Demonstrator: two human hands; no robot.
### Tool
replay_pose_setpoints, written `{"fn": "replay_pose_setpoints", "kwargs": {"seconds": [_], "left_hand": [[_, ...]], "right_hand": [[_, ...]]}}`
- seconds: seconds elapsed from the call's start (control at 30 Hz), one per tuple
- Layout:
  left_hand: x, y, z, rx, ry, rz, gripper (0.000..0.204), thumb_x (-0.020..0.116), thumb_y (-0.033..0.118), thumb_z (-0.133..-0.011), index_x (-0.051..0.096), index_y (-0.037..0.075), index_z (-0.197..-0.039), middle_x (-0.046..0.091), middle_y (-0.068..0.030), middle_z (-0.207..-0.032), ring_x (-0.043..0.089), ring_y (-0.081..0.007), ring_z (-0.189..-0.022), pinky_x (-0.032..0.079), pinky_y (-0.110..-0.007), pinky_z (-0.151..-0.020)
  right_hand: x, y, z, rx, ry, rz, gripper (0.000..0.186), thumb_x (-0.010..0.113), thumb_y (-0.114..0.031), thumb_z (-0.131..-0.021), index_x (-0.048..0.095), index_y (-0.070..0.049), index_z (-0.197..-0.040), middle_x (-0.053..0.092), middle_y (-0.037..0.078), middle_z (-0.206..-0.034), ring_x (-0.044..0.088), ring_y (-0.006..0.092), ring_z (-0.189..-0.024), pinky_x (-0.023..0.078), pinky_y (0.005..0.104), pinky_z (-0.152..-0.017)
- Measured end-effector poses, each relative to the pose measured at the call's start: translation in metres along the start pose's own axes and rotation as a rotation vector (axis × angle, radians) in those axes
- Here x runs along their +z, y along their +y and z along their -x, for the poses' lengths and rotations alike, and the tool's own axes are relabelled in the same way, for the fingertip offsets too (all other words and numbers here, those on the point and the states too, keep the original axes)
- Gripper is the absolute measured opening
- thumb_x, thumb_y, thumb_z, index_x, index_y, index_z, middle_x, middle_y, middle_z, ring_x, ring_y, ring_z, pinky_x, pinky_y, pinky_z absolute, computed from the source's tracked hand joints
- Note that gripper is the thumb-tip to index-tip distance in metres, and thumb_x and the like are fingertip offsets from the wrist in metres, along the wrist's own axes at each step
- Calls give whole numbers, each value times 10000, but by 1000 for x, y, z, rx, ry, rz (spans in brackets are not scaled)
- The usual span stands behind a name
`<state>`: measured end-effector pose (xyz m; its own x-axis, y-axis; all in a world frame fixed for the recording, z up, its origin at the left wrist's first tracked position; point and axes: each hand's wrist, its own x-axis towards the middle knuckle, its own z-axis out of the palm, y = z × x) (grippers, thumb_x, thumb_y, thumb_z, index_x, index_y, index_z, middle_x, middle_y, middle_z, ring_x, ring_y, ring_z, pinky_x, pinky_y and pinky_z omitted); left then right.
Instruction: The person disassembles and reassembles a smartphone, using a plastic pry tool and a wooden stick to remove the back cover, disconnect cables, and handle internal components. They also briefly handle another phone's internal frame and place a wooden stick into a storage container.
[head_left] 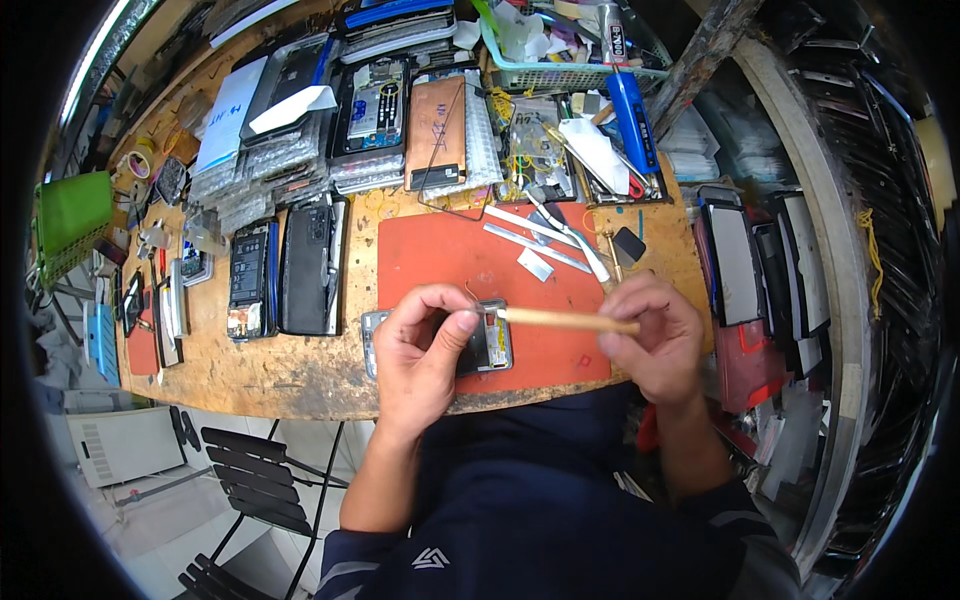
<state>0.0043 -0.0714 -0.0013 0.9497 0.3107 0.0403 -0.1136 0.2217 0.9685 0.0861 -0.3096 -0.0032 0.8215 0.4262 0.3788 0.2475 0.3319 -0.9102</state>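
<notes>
Pale blue sheet (222, 135): slanted handwriting in blue ink, on top of the stack at the left.
Copper-coloured panel (428, 150): handwriting in blue, running lengthwise along its right half.
Clear-wrapped part (535, 150): 1 short dark handwritten mark near its upper edge.
Tube (613, 40): bold dark printed characters along its light body, which leans in the green basket (570, 78).
Phone battery (250, 280): fine pale print on black, too small to read.
Dark shirt (570, 490): 1 white angular emblem (430, 558).

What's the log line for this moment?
right hand: holds tool by wooden handle | left hand: at tool's tip | phone: on red mat, partly hidden by left hand
</notes>
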Motion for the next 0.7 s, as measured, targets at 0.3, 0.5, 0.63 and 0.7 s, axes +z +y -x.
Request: {"fn": "replay_pose_setpoints", "kwargs": {"seconds": [0.3, 0.5, 0.63, 0.7], "left_hand": [[-20, 10, 1, 17, 80, -368, 107, 798, 109, -949, 739, 31, -991, 743, -119, -1059, 689, -283, -1019, 533, -395, -926], [-41, 19, -3, 370, -562, -1302, 413, 865, 323, -816, 823, 153, -1190, 644, -168, -1406, 593, -388, -1292, 461, -491, -1061], [-40, 19, 1, 286, -450, -1332, 473, 898, 323, -782, 837, 171, -1226, 625, -175, -1441, 600, -405, -1271, 480, -508, -1069], [-36, 18, 4, 340, -435, -1380, 470, 900, 305, -784, 837, 169, -1229, 625, -180, -1432, 598, -401, -1277, 475, -508, -1072]], "right_hand": [[27, -11, 26, 16, -61, 456, 196, 705, 51, -921, 703, 73, -1115, 731, 203, -940, 742, 281, -803, 580, 353, -709], [40, -3, 45, -112, -246, 1048, 386, 812, -26, -807, 705, 78, -1163, 699, 197, -1120, 691, 322, -952, 567, 423, -809], [52, 2, 61, -167, -204, 1072, 403, 791, -25, -830, 695, 108, -1198, 698, 244, -1181, 706, 375, -1007, 591, 448, -853], [58, 6, 66, -179, -190, 966, 386, 777, -7, -839, 692, 119, -1194, 701, 264, -1200, 719, 382, -1023, 605, 447, -868]]}}
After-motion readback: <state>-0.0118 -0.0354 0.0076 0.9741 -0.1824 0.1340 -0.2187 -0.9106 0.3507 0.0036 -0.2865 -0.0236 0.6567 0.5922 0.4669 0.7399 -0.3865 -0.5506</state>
